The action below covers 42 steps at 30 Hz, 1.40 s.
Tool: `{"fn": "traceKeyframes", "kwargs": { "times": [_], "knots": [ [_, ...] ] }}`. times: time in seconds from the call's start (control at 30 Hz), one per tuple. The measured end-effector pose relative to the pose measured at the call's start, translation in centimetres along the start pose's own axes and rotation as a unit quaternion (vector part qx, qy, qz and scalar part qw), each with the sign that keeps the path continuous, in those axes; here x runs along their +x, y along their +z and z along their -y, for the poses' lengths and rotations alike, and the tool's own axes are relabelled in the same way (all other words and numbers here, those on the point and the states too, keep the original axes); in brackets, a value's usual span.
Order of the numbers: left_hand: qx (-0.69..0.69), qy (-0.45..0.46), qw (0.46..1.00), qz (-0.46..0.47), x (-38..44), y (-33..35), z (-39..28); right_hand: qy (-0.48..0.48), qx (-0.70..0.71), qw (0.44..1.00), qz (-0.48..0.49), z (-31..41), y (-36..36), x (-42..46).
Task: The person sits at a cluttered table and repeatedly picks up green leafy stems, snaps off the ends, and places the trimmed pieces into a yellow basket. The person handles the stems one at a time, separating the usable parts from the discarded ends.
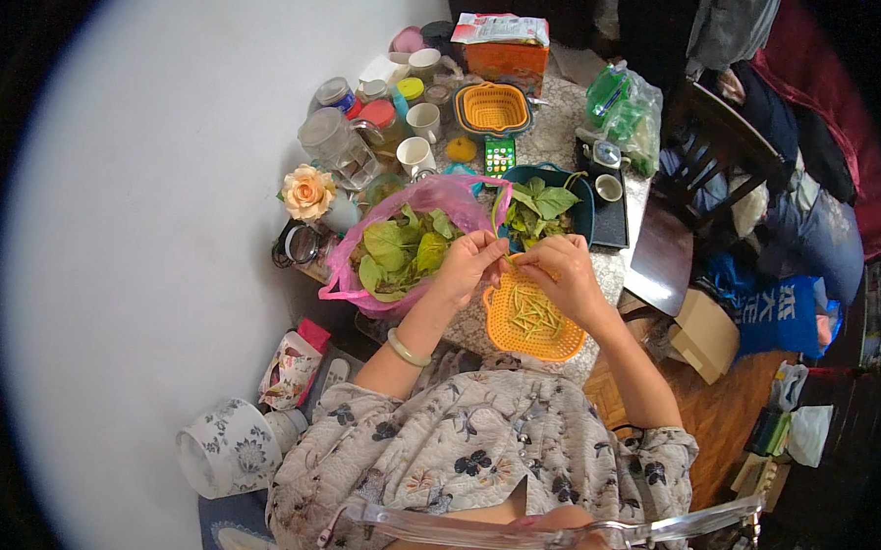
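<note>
My left hand (pixel 474 265) pinches a thin green stem (pixel 495 212) between thumb and fingers. My right hand (pixel 564 273) has its fingertips on the lower end of the same stem, close beside the left fingers. Both hands are over the far rim of a yellow plastic basket (pixel 495 333), where short cut-length stem pieces (pixel 536 316) lie in a loose heap. To the left, a pink plastic bag (pixel 423 193) stands open, full of green leaves (pixel 384 247). Beyond my right hand is a teal basin (pixel 587 216) containing more leaves (pixel 550 201).
Mugs (pixel 415 156), jars (pixel 379 117) and a glass pitcher (pixel 329 134) crowd the wall side, near an artificial rose (pixel 308 192). A lit phone (pixel 499 158) leans beyond the basin. On the right are a black tea tray (pixel 613 227) and a wooden chair (pixel 659 248).
</note>
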<state>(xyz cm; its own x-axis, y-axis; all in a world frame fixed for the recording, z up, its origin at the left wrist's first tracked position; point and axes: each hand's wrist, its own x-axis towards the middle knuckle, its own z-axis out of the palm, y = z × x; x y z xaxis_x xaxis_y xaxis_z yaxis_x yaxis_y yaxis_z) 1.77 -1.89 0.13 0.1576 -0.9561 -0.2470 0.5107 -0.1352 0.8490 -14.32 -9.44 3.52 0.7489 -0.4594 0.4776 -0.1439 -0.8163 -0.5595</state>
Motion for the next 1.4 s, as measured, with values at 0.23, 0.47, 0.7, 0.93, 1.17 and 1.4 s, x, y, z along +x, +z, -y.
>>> {"fn": "traceKeyframes", "kwargs": {
  "times": [0.23, 0.47, 0.7, 0.93, 1.17, 1.4],
  "knots": [
    [-0.054, -0.018, 0.998, 0.037, 0.4, 0.2, 0.6, -0.021, -0.065, 0.997, -0.042, 0.6, -0.3, -0.4],
    [-0.067, -0.025, 0.997, 0.038, 0.2, 0.2, 0.7, -0.054, -0.121, 0.99, -0.045, 1.7, -1.0, 0.0],
    [-0.007, -0.051, 0.995, 0.082, -0.2, 0.3, 0.7, -0.023, -0.086, 0.996, 0.014, 1.4, -1.0, -0.5],
    [0.069, -0.066, 0.979, 0.178, -0.6, 0.3, 0.7, 0.079, 0.095, 0.992, 0.016, -0.4, -0.3, -0.5],
    [0.245, -0.071, 0.954, 0.16, 0.0, -1.3, 2.7, 0.181, 0.394, 0.881, -0.19, -1.5, -3.4, 1.2],
    [0.106, 0.008, 0.994, -0.026, 0.5, -1.8, 3.6, 0.182, 0.366, 0.903, -0.134, -0.7, -3.9, 0.6]
  ]
}}
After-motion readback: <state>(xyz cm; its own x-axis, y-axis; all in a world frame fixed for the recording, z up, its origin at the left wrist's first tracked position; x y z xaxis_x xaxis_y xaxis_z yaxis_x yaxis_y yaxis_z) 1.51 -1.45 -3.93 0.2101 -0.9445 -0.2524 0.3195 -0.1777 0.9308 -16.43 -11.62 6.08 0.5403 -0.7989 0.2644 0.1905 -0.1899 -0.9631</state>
